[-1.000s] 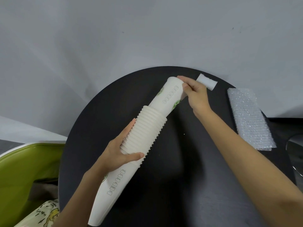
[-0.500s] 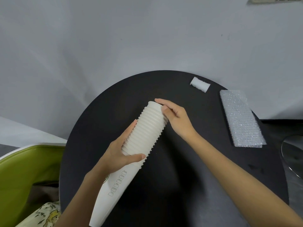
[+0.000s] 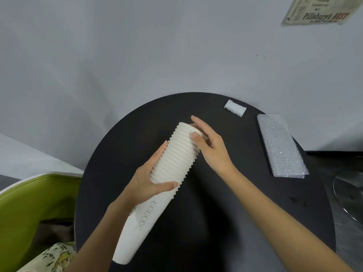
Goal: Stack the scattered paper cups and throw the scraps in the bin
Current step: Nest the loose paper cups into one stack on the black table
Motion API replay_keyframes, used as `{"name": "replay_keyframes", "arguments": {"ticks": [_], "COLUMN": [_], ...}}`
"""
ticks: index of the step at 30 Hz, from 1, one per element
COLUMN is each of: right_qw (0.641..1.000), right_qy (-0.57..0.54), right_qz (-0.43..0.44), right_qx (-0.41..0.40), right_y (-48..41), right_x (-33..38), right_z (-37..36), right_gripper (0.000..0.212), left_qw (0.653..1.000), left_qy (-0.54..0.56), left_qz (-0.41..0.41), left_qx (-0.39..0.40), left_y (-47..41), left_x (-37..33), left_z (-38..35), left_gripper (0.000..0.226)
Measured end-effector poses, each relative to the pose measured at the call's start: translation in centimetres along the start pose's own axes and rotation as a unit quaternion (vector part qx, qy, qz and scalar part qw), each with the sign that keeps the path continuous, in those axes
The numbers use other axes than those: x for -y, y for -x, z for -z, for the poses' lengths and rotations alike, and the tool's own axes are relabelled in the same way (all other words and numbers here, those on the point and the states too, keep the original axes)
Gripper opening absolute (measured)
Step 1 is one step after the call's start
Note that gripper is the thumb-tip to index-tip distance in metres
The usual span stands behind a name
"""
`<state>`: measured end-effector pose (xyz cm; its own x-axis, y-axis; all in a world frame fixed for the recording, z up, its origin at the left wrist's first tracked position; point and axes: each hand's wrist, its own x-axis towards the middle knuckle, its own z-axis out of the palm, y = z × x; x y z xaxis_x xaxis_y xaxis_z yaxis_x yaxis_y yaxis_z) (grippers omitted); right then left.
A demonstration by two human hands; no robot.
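Left fingers [image 3: 157, 160] curled around the far-left side of the cup stack [image 3: 172, 160], thumb laid across the near side: a firm grip of the left hand [image 3: 146, 186] around the ribbed middle. Right fingers [image 3: 197, 121] almost straight, spread over the open far end of the same stack, thumb tip pressed on the uppermost rims. Right hand [image 3: 211, 148] relaxed and not closed around anything, though with some blur at the inner fingers, so perhaps only a light touch. Both forearms bare, reaching in from the near edge.

The stack itself: white paper cups pushed one into another, with many rolled rims packed close like ribs along the far half. Smooth wall of the outermost cup at the near end, printed with a column of small check boxes and a piece of a round green logo beside the left wrist. Held slanted above the round black table [image 3: 127, 150], base toward near left, mouth toward far right.

Farther right on the table, well apart from the hands: a small white ridged scrap [image 3: 235, 108] near the far edge, and just right of it a folded sheet of bubble wrap [image 3: 280, 146]. At near left, beside the table, a green bin [image 3: 29, 203] with a patterned sheet [image 3: 57, 254] inside.
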<state>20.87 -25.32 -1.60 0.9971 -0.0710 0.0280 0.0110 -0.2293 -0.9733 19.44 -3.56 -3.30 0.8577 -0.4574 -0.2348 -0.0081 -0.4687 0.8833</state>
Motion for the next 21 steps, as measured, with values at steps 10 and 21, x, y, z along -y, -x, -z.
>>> {"name": "replay_keyframes", "arguments": {"ticks": [10,21], "right_qw": [0.994,0.997], "right_qy": [-0.095,-0.042], "right_qz": [-0.047,0.061], "right_qx": [0.023,0.030], "right_y": [3.2,-1.9], "right_x": [1.6,6.9], "right_z": [-2.2,-4.0], "right_gripper": [0.091,0.101], "left_qw": [0.996,0.979], "left_qy": [0.045,0.076], "left_qz": [-0.051,-0.111], "left_qx": [-0.063,-0.155], "left_y": [-0.4,-3.0], "left_x": [-2.0,-4.2], "left_z": [0.5,4.2], "left_gripper": [0.110,0.106]}}
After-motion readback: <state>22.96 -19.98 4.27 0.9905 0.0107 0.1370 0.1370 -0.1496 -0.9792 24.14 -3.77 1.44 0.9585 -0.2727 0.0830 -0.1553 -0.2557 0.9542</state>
